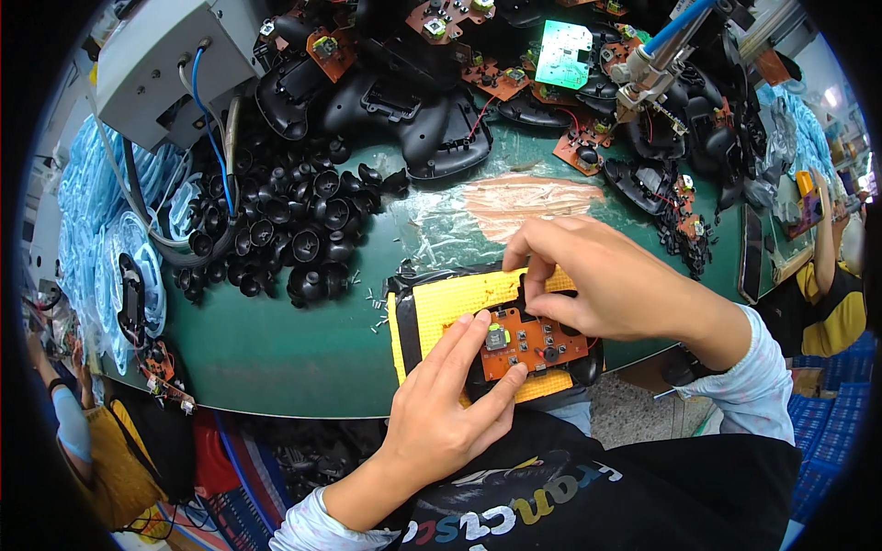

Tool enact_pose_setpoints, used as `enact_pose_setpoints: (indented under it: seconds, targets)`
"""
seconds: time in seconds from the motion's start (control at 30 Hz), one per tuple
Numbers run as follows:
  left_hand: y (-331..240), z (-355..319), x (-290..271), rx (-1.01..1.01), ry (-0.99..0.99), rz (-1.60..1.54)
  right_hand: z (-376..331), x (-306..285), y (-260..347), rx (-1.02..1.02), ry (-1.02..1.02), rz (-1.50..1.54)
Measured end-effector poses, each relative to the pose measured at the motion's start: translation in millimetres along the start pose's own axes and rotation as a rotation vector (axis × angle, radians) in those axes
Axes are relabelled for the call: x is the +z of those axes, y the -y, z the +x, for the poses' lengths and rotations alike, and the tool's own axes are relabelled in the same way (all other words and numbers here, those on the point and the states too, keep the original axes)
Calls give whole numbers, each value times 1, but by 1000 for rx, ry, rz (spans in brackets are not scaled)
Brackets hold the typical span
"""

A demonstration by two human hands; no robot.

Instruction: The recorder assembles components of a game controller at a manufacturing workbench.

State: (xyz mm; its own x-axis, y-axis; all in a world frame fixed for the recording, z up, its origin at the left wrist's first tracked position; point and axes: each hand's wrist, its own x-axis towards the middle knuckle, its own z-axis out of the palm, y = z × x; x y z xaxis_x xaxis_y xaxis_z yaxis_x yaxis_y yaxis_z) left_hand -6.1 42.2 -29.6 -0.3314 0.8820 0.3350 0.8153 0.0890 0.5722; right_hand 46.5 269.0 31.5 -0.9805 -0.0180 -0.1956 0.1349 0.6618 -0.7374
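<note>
An orange circuit board (522, 344) with a joystick module (497, 337) and several small buttons lies over a black game controller shell (585, 369). Beneath them is a yellow textured mat (441, 308) with a black strip at its left. My left hand (441, 404) steadies the board, index finger at its upper left corner and thumb on its lower edge. Above the board's upper edge, my right hand (611, 280) is pinched closed by a black part of the shell. Whatever sits between those fingertips is too hidden to name.
Black thumbstick caps (303, 207) are heaped at left, beside light-blue cables (92, 202) and a grey box (175, 69). Controller shells (441, 133) and boards crowd the far side. A driver-like tool (648, 78) hangs at upper right. Small screws (378, 317) lie by the mat.
</note>
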Motion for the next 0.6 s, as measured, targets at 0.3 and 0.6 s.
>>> enact_pose_setpoints:
  seconds: [0.3, 0.6]
  targets:
    - [3, 3, 1, 5, 7, -22, -66, 16, -31, -219, -429, -96]
    - [4, -2, -3, -13, -39, 6, -70, 57, -44, -283, -485, -69]
